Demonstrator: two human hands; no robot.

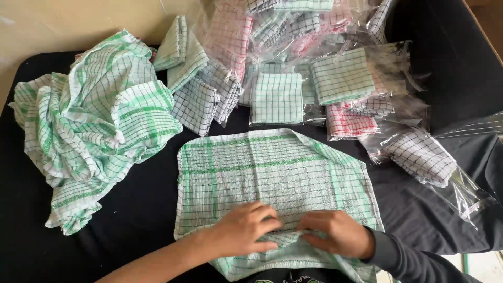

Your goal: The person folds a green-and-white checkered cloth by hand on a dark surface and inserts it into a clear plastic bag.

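A white cloth with green checks (272,167) lies spread flat on the black table (141,209) in front of me. My left hand (243,228) presses palm down on its near edge, fingers slightly apart. My right hand (335,233) rests beside it on the same edge, fingertips almost meeting the left hand's. Both hands lie flat on the fabric along a crease near the front; neither grips anything. A dark sleeve covers my right forearm.
A loose heap of green checked cloths (94,126) fills the left side. Folded cloths in clear bags (340,78) are piled along the back and right, some green, some red, some black checked. An empty clear bag (471,126) lies at far right.
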